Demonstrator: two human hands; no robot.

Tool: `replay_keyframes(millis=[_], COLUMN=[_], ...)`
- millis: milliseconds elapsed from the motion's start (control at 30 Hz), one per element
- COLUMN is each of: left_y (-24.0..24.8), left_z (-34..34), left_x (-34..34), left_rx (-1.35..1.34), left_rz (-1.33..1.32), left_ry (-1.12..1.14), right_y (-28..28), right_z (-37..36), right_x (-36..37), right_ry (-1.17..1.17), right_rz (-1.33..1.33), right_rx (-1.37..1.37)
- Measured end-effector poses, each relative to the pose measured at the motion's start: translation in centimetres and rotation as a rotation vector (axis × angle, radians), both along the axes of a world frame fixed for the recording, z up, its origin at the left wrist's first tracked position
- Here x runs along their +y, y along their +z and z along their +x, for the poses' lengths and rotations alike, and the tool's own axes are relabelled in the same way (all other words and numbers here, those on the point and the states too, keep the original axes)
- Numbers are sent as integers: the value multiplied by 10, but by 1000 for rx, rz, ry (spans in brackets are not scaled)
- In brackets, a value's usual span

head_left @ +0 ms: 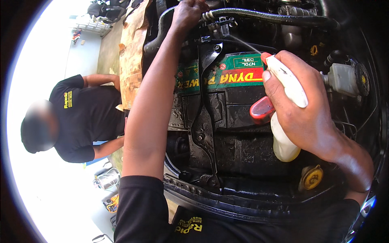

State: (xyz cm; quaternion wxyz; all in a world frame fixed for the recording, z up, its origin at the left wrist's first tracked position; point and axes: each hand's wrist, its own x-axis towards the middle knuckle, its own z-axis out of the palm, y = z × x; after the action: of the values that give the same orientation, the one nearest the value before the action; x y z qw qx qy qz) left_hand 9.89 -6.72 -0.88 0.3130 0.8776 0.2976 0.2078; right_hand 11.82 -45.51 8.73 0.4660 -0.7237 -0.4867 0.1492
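Note:
My right hand (302, 103) is wrapped round a white spray bottle (283, 141), whose white head (288, 81) ends in a red nozzle (265, 57). A thin jet of liquid runs from the nozzle toward the far side of the engine bay. Beside the thumb shows a rounded red piece (262, 110); whether it belongs to the bottle I cannot tell. At the top edge, my left hand (189, 15) is closed next to a thick black hose (259, 16). Its fingertips are partly hidden, and what they grip is unclear. Between my arms lies a wet car battery (239, 67) with a green and red label.
A black hold-down bracket (198, 117) crosses the battery. Nearer me is a yellow cap (313, 177); a whitish fluid reservoir (343, 79) sits at the right. Brown cardboard (131, 52) covers the left edge. Another person (89, 115) in a dark shirt stands at the left.

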Motion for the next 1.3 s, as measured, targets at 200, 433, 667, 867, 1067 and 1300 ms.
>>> replay_keyframes(millis=[200,433,667,867,1067,1300], left_y=[-8,8,17,25,45,6], left_z=[-4,9,12,11,24,7], left_x=[9,-6,0,8,-29,14], left_rx=[-179,-323,47,139,302,143], left_rz=[-97,-352,-187,-254,-217,-281], left_ry=[-15,-121,-97,-26,-24,44], right_y=[12,6,9,8,4,10], right_z=[-3,2,2,1,8,-2], right_x=[3,2,4,5,2,7], right_ry=[49,30,50,56,10,45], right_rz=[-54,-60,-93,-15,-48,-38], right_rx=[144,141,259,163,146,247])
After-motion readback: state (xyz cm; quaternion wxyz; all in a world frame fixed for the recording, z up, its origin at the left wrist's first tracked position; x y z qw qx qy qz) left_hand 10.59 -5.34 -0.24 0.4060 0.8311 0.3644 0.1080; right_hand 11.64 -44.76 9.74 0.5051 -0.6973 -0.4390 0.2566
